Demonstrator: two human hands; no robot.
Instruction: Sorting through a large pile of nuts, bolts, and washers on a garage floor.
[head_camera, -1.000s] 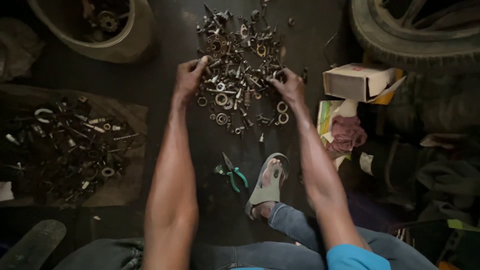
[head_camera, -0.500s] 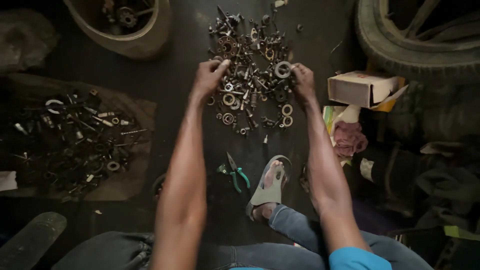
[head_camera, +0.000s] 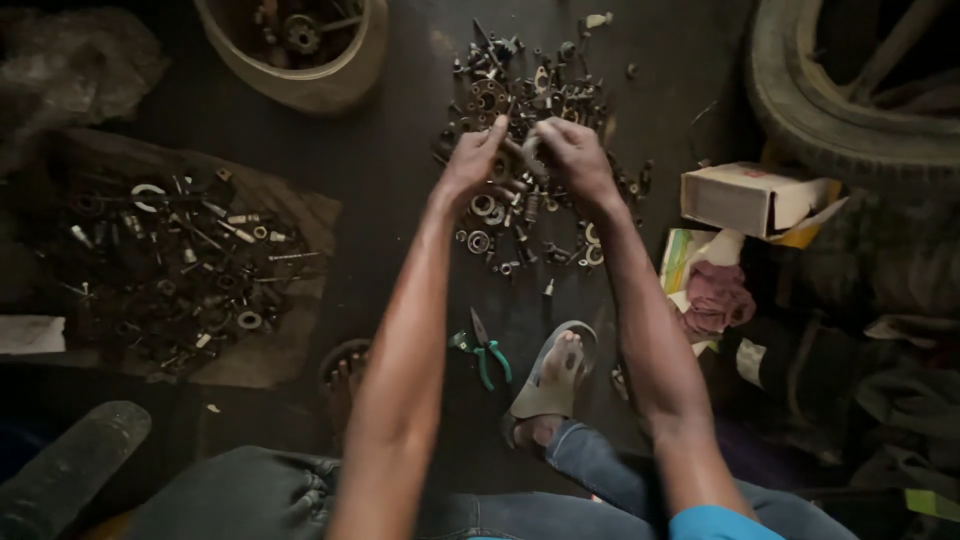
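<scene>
We note first what cannot be settled: the left hand (head_camera: 472, 165) and the right hand (head_camera: 572, 160) meet above the centre-top of the frame, fingertips drawn together around a small dark metal piece (head_camera: 526, 152), but blur and dim light hide its shape, and we cannot tell which hand bears it or whether both pinch it. The fingers of both hands are curled inward and pressed close, not spread. Directly beneath them lies the pile of hardware (head_camera: 530, 95), a loose scatter of nuts, washers, bearings and bolts on the dark floor (head_camera: 400, 150), grey and dull brass in colour, with individual pieces hard to separate. A second spread of similar parts (head_camera: 170, 265) rests on a brown sheet (head_camera: 290, 345) at the left of the frame, well apart from the hands. At the upper left a round basin (head_camera: 310, 85) holds more parts and is cut off by the top edge. A tyre (head_camera: 850, 110) is cut off at the upper right, with an open cardboard box (head_camera: 745, 195) just below it. Green-handled pliers (head_camera: 482, 350) lie at lower centre beside a sandalled foot (head_camera: 555, 375). The forearms leave the frame at the bottom.
</scene>
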